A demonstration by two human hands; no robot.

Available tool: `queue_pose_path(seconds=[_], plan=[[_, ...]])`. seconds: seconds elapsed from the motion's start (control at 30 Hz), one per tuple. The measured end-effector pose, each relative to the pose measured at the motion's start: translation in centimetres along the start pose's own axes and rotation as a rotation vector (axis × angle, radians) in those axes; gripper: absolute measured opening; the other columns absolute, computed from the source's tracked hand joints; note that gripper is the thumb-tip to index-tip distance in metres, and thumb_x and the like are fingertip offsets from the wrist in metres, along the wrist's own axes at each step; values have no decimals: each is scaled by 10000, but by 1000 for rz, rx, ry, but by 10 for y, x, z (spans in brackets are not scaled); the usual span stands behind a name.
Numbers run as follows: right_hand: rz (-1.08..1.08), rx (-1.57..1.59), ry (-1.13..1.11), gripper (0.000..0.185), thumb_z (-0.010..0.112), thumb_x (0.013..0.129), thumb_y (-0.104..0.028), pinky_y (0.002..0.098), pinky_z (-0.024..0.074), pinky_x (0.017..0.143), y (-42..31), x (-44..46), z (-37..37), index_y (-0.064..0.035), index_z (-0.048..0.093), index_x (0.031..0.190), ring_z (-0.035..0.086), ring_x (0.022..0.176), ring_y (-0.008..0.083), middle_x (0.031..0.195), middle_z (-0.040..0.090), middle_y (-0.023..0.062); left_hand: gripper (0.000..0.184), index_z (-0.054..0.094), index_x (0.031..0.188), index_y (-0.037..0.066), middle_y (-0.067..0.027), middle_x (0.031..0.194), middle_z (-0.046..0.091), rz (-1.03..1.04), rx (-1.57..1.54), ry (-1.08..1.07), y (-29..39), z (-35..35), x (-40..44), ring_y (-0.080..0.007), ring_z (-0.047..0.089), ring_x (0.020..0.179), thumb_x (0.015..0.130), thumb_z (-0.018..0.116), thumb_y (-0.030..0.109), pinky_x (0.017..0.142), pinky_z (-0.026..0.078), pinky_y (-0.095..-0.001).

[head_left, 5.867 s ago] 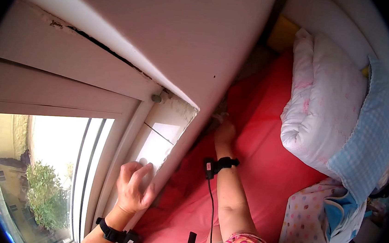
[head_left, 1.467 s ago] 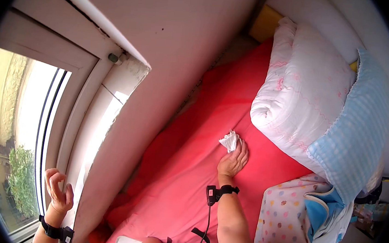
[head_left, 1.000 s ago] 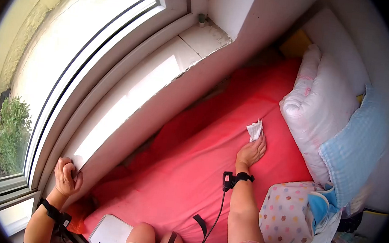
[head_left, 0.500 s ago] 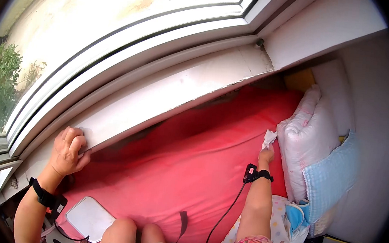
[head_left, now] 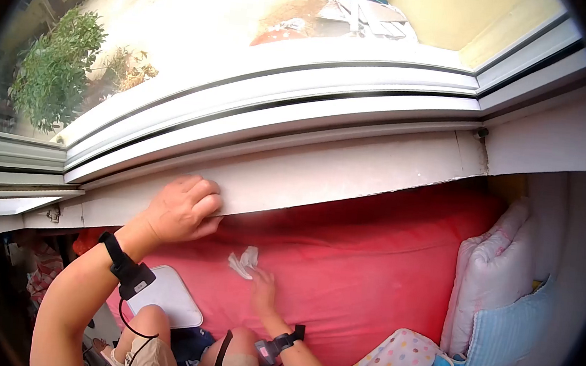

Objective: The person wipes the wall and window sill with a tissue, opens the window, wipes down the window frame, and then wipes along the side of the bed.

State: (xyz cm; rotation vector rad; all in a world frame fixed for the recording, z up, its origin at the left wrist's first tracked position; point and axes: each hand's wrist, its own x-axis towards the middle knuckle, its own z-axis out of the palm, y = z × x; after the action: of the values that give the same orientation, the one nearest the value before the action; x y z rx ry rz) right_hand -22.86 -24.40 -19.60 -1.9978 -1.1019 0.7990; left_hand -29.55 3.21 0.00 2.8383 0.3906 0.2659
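My left hand (head_left: 188,209) rests at the front edge of the white window sill (head_left: 322,168), its fingers curled over the edge. Whether anything is under those fingers is hidden. Lower and to the right, my right hand (head_left: 264,290) is over the red sheet (head_left: 370,259), its fingers on a crumpled white tissue (head_left: 244,262). Both wrists wear a black strap with a small box and a cable.
A folded white quilt (head_left: 490,277) and a light blue checked cloth (head_left: 506,334) lie at the right. Near them is a dotted cloth (head_left: 389,359). A white tray-like object (head_left: 168,296) lies beside my knees. The window frame (head_left: 279,105) spans the top.
The view has swung toward the window. My right hand and the tissue have moved from beside the quilt to the left, nearer my left hand. My left hand is still at the sill edge.
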Motion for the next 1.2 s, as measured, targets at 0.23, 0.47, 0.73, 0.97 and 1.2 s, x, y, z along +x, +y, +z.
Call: queue_pose_path(seconds=[0.23,0.47,0.73,0.97,1.2], plan=[[220,-113,432,351,485,759,47,450,396,890,33,-6,-89,-32,608,1078,517,1004,369,1094,576,175,297,517,849,87,-84,870,526,8,-8,4,-2,1,-2,-259,541,704,624,704,139,613,464,-361],[445,-501,647,488,492,806,-19,465,301,1029,93,-36,-77,9,426,1289,371,1232,392,1325,408,235,293,515,845,83,-89,871,525,8,-13,23,0,-1,-1,-268,540,723,628,704,138,626,461,-362],[540,-687,766,485,436,822,-50,487,174,1120,98,-19,-37,73,374,1287,233,1326,406,1404,289,251,279,504,838,77,-99,884,513,32,-11,48,2,4,-1,-287,532,757,643,698,124,648,453,-373],[540,-803,829,482,426,834,-59,476,208,1109,102,-13,-31,44,369,1301,263,1316,398,1407,293,239,257,472,823,56,-110,874,494,36,-18,79,4,7,1,-296,522,760,666,674,83,642,446,-359],[458,-831,885,490,431,833,-62,476,220,1103,111,-13,-29,42,361,1306,274,1310,398,1401,304,236,263,462,844,45,-117,875,471,59,-4,131,2,12,-2,-303,496,754,674,659,81,632,430,-367]])
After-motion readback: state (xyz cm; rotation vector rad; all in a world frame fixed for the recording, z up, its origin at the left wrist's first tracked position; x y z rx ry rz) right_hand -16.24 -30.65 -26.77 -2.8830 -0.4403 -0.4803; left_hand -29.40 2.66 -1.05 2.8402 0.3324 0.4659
